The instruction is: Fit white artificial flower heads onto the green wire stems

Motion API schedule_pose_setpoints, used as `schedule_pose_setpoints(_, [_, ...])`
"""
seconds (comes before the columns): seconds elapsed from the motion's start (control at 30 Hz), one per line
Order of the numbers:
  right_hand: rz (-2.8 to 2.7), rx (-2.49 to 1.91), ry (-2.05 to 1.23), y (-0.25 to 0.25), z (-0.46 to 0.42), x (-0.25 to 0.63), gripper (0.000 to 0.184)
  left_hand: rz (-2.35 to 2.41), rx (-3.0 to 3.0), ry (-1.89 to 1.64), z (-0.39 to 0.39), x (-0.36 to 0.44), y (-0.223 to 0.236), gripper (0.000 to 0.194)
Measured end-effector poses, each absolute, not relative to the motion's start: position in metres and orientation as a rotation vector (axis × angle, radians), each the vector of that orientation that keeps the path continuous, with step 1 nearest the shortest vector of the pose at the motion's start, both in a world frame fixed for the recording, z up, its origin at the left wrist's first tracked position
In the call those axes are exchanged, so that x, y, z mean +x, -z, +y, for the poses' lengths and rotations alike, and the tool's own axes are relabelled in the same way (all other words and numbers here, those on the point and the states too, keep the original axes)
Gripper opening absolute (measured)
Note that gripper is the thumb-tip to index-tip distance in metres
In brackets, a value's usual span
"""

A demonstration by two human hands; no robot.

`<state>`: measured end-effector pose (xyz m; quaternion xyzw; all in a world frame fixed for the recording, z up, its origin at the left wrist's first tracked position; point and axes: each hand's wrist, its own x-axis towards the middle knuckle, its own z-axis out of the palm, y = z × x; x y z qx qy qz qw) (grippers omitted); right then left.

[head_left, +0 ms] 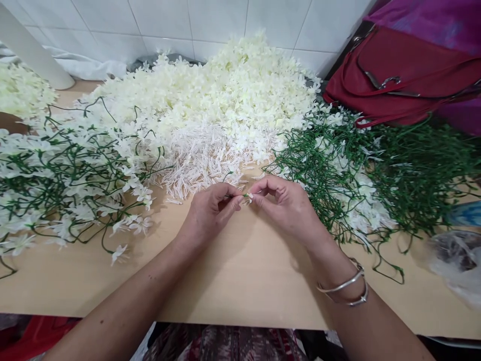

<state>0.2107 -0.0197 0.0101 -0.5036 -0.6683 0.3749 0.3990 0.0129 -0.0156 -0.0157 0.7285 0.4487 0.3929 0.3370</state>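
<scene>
My left hand [210,213] and my right hand [287,203] meet over the wooden table [240,281], fingertips pinched together. Between them is a thin green stem with a small white flower piece [248,196]. My left hand pinches the green stem end; my right hand pinches the white piece at its tip. Just beyond my hands lies a heap of small white plastic stamens [199,160]. Behind that rises a big pile of loose cream petals [233,95].
Green stems fitted with white flowers [71,175] spread at the left. Bare green stems [406,170] tangle at the right. A red bag [406,75] sits at the back right, a clear plastic bag [456,260] at the right edge, a white tiled wall behind.
</scene>
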Motion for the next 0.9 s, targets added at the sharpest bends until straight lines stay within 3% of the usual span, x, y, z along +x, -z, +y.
schedule_pose_setpoints(0.13, [-1.883,-1.255,-0.823,-0.017,-0.022,0.214,0.013,1.181,2.043,-1.031,-0.016,0.014,0.013,0.009])
schedule_pose_setpoints(0.73, [-1.575,-1.252,-1.159,0.001,-0.018,0.210,0.006,1.156,2.066,-1.056,-0.018,0.014,0.015,0.009])
schedule_pose_setpoints(0.9, [-1.499,-1.205,-1.337,-0.005,-0.014,0.214,0.021,1.179,1.907,-1.043,-0.017,0.015,0.016,0.011])
